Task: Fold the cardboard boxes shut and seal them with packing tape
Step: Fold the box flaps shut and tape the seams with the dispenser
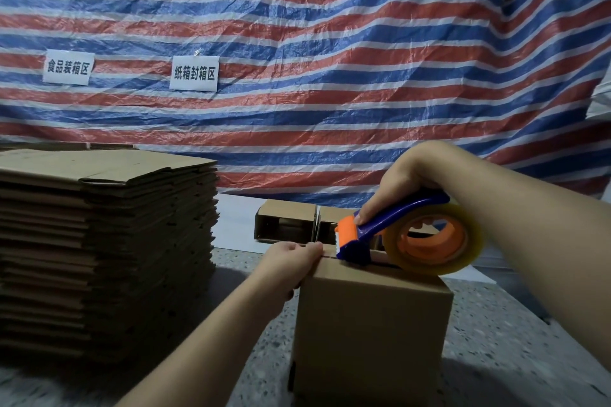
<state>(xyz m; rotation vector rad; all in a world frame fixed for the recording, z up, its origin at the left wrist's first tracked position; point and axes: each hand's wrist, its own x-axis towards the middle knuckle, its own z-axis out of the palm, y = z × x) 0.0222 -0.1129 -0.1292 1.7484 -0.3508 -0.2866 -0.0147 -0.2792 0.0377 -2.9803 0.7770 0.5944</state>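
1. Cardboard box (372, 324): stood upright on the speckled table (515, 334), top flaps folded shut, directly before us.
2. Tape dispenser (396, 235): blue and orange, clear roll; we gripped its handle in our right hand (400, 185), fingers wrapped round it, cutter end on the box top at the far-left edge.
3. Left hand (291, 261): fingers curled over that top edge, apparently pinning the tape end.
4. Handling note: we judged that firm left-hand pressure and a straight pull along the seam would serve best.
5. Flat box stack (105, 241): left, untouched.
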